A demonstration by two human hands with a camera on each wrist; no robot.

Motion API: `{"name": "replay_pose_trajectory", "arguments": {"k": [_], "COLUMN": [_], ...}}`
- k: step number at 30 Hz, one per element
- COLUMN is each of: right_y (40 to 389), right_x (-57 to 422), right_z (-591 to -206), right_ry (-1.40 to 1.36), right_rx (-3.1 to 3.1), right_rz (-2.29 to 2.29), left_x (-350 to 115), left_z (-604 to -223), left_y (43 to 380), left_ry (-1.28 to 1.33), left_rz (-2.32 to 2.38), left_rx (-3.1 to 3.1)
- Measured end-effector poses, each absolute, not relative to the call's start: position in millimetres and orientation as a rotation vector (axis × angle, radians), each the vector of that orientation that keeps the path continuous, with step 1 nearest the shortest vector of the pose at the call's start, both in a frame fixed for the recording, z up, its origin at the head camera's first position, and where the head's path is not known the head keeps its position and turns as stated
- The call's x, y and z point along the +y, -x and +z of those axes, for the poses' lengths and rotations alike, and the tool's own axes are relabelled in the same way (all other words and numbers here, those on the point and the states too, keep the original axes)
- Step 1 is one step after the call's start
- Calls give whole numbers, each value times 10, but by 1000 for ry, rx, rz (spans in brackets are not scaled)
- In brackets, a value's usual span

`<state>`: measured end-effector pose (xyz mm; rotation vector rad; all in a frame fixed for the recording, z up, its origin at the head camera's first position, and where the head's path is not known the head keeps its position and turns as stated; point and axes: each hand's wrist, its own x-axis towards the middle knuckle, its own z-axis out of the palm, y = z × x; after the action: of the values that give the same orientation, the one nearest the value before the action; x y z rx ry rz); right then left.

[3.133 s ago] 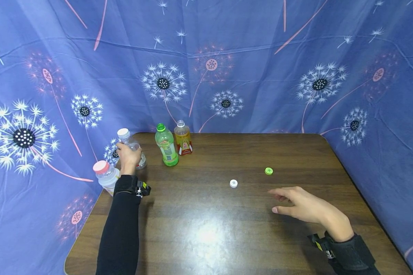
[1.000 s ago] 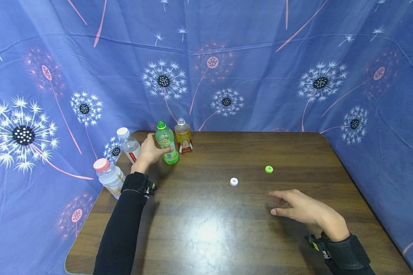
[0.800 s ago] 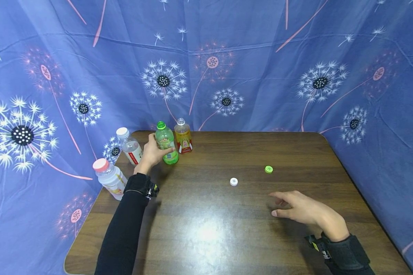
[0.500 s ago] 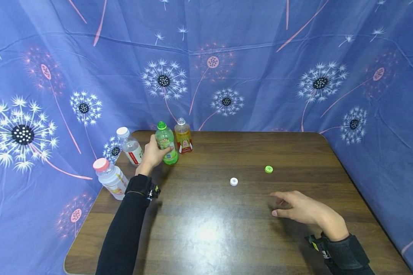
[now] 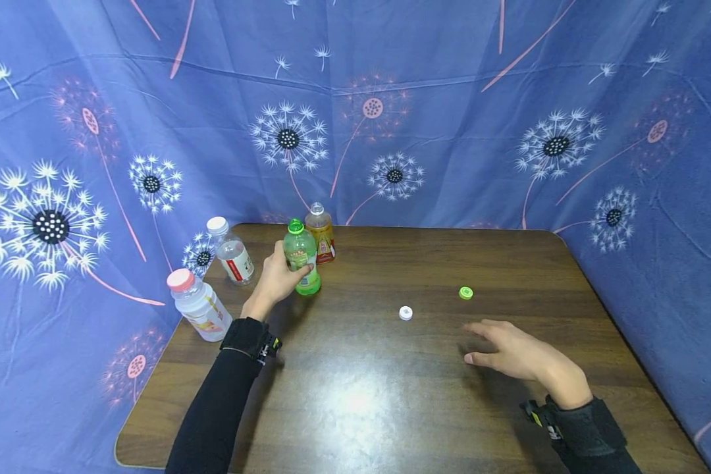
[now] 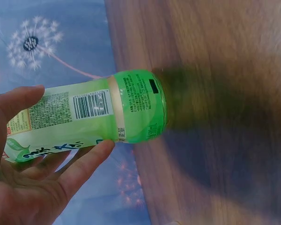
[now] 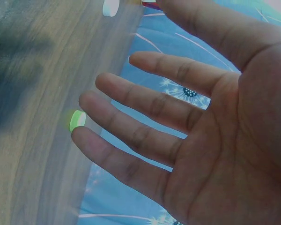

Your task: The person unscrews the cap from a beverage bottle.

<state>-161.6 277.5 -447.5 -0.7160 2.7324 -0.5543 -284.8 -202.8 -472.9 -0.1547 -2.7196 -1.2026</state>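
My left hand (image 5: 278,282) grips an uncapped green plastic bottle (image 5: 300,250) round its middle. In the left wrist view the bottle's label with a barcode (image 6: 91,104) faces the camera, thumb on one side and fingers on the other. My right hand (image 5: 518,352) hovers over the table with fingers extended and holds nothing; in the right wrist view its palm (image 7: 210,154) is bare. Nearest to it lies a green bottle cap (image 5: 465,293), with a white bottle cap (image 5: 405,313) farther left.
An uncapped bottle with a yellow-red label (image 5: 324,237) stands just behind the green one. At the left edge of the wooden table (image 5: 391,382) stand a white-capped clear bottle (image 5: 234,257) and a pink-capped bottle (image 5: 204,309). A blue patterned cloth (image 5: 450,131) hangs around the table.
My left hand went from the white-capped bottle to the green bottle, took hold of it and moved it slightly right and nearer. The right hand stays nearly in place.
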Motion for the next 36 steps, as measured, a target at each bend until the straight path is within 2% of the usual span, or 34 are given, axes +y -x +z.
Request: {"name": "replay_pose_trajectory", "arguments": {"k": [8, 23, 36], "right_y": [1697, 1923, 2221], "right_x": [2647, 2291, 1968], "right_z": [-4453, -4485, -4683], "right_ry": [651, 748, 814], "right_rx": [2731, 2746, 2741], "right_rz": [-506, -468, -443], "left_x": [-1806, -1287, -956], "left_z": [-4706, -4597, -4658], "left_y": [2609, 2157, 1777], "left_ry": [263, 568, 822], "left_rz": [-1180, -1272, -1369], "left_rx": [-2742, -2797, -2780]}}
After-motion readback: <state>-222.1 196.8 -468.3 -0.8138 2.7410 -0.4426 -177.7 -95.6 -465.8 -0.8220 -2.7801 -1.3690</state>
